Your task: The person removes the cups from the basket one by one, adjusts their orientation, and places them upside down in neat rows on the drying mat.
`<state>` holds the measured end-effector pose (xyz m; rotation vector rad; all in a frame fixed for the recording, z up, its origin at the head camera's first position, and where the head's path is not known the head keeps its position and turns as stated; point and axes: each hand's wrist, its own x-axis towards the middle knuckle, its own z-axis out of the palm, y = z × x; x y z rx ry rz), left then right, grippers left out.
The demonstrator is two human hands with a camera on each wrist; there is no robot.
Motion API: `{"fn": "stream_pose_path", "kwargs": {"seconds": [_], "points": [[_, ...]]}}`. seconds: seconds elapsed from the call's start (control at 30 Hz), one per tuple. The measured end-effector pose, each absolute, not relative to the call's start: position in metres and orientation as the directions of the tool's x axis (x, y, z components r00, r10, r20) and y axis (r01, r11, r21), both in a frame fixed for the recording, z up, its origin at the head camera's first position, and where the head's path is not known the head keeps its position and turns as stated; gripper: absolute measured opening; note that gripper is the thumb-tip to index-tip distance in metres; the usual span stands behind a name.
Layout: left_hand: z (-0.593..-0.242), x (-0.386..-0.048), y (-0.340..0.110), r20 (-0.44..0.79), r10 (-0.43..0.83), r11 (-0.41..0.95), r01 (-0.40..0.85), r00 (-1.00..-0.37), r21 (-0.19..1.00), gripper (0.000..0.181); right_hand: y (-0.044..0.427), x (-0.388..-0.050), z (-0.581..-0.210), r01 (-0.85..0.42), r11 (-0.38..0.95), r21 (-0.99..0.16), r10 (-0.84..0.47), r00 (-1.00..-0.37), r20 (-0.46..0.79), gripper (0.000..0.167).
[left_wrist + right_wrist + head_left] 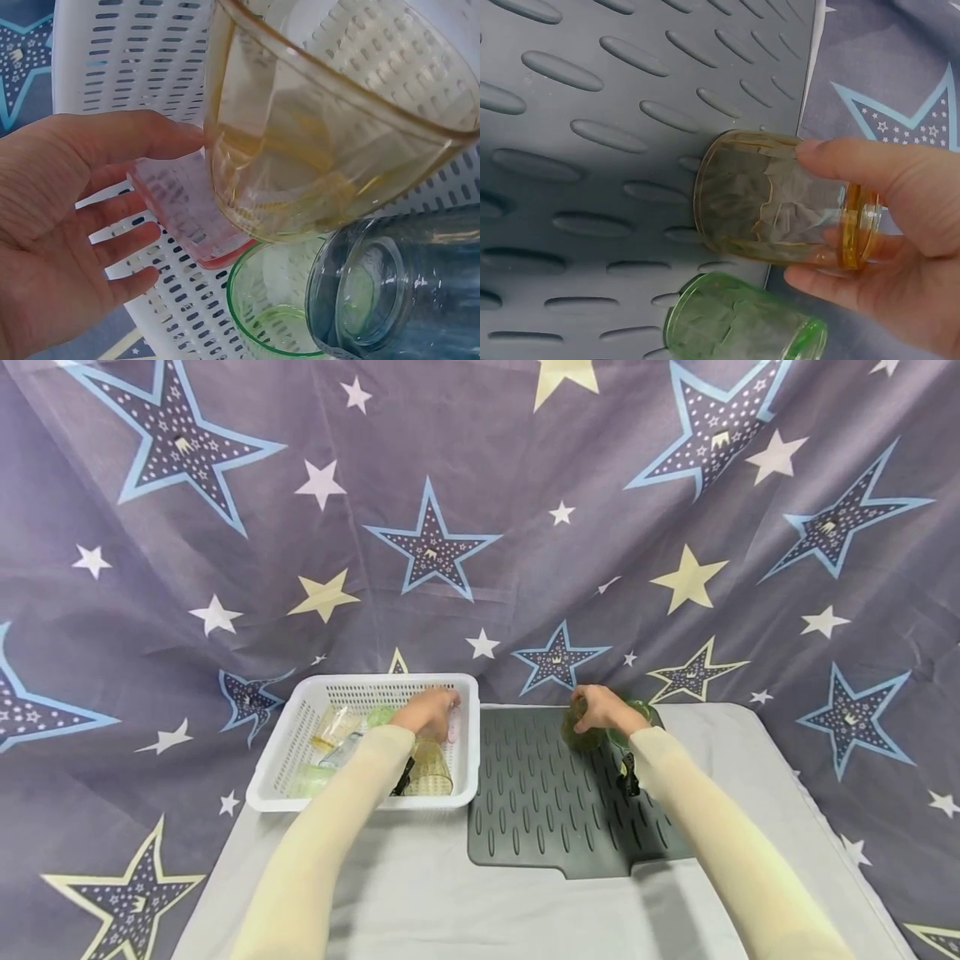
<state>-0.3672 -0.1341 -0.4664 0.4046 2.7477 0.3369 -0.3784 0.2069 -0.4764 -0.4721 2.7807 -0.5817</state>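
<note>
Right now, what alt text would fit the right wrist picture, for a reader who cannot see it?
A right hand grips a yellowish glass near its base, mouth toward a dark ridged mat. Beside it is a green glass turned the same way, with star-patterned cloth at the right.

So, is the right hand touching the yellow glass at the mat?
Touching. The right wrist view shows the right hand gripping the yellow glass, with thumb and fingers on opposite sides.
</note>
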Motion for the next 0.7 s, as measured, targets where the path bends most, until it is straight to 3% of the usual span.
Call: {"fn": "stream_pose_path", "kwargs": {"seconds": [0.37, 0.7], "points": [[-0.463, -0.371, -0.135, -0.314, 0.321, 0.939, 0.259, -0.893, 0.226, 0.087, 0.192, -0.382, -0.474, -0.226, 0.909, -0.35, -0.308, -0.93, -0.199, 0.068], [-0.47, -0.374, -0.131, -0.305, 0.365, 0.928, 0.321, -0.88, 0.188, 0.08, 0.197, -0.375, -0.475, -0.213, 0.895, -0.392, -0.309, -0.929, -0.202, 0.063]]}}
